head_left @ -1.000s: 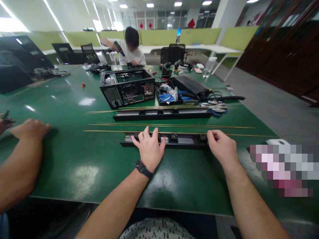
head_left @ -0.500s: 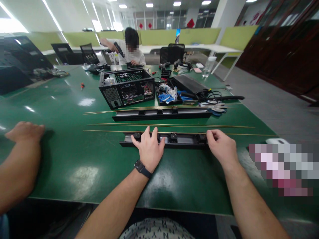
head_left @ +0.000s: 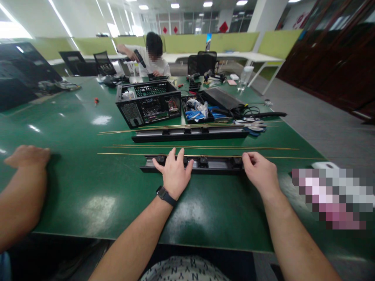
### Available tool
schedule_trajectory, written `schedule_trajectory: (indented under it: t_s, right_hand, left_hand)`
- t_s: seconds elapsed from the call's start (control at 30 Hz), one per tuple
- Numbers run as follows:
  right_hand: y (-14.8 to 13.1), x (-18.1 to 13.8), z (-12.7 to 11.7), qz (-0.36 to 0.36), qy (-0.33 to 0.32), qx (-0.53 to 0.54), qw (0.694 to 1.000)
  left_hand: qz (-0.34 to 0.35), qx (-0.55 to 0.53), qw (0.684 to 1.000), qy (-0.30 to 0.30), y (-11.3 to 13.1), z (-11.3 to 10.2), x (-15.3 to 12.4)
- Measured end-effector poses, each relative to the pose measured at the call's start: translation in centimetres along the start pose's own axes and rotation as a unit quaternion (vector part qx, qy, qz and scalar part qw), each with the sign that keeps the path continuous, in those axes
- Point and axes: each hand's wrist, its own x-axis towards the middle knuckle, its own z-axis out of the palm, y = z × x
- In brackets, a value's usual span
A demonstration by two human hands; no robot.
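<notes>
A long black rail with clips lies across the green table in front of me. My left hand, with a dark watch on the wrist, rests flat on the rail's middle, fingers spread. At the rail's right end my right hand has its fingers curled over the end. Thin brass rods lie just beyond the rail. A second black rail lies further back.
A co-worker's forearm and fist rest on the table at the left. Behind stand an open black computer case, a tray of parts, cables and a plastic bottle. A person at the far end holds a power screwdriver.
The co-worker's hand at the left slid slightly toward the left edge. My own hands stay on the rail almost unmoved.
</notes>
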Motion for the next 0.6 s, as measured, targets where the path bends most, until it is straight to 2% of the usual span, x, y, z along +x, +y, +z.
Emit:
schedule_trajectory:
  t_s: [0.6]
  right_hand:
    - [-0.05, 0.01, 0.01, 0.006, -0.001, -0.003, 1.000]
  left_hand:
    - [0.005, -0.032, 0.999, 0.012, -0.32, -0.06, 0.37]
